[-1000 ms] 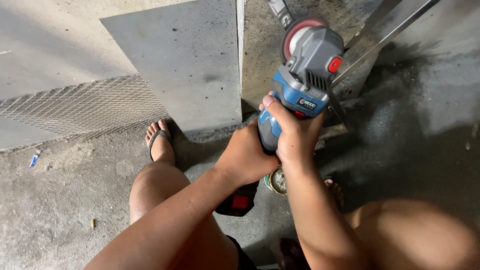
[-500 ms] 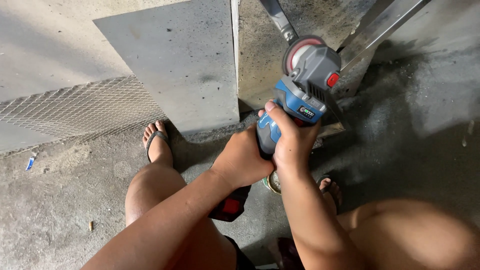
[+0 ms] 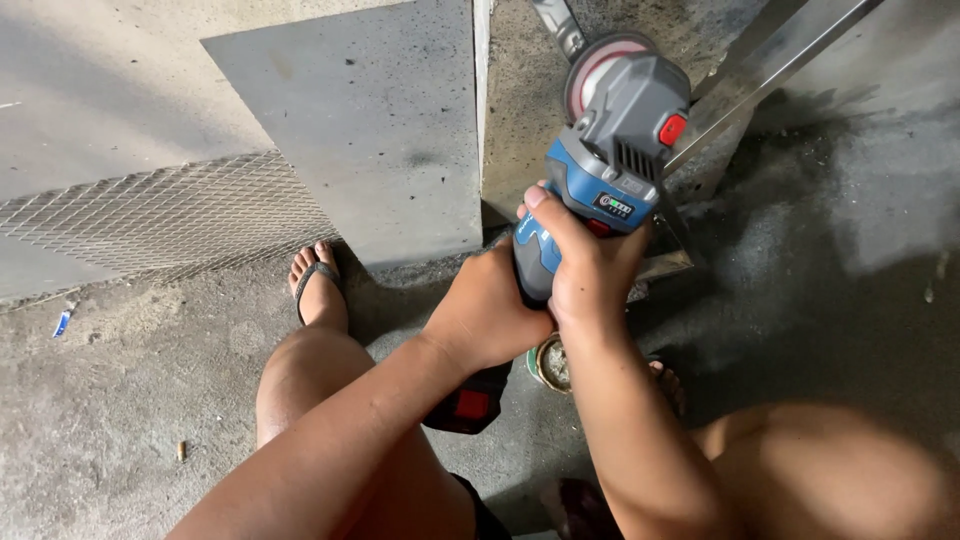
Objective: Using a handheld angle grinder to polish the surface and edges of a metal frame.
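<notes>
A blue and grey cordless angle grinder (image 3: 610,170) points away from me, its round disc (image 3: 592,62) at the far end near a metal bar (image 3: 760,75). My right hand (image 3: 585,265) wraps the blue body from the right. My left hand (image 3: 485,315) grips the handle lower down, just above the black and red battery (image 3: 468,405). Both hands hold the tool above the concrete floor. I cannot tell whether the disc touches the metal.
A grey metal sheet (image 3: 370,120) lies on the floor to the left, with expanded mesh (image 3: 160,215) beside it. My left foot in a sandal (image 3: 318,285) rests near the sheet's edge. A small round tin (image 3: 550,362) sits under my hands. My knees fill the bottom.
The grinder and both hands have shifted slightly right and lower in view. The grip is unchanged.
</notes>
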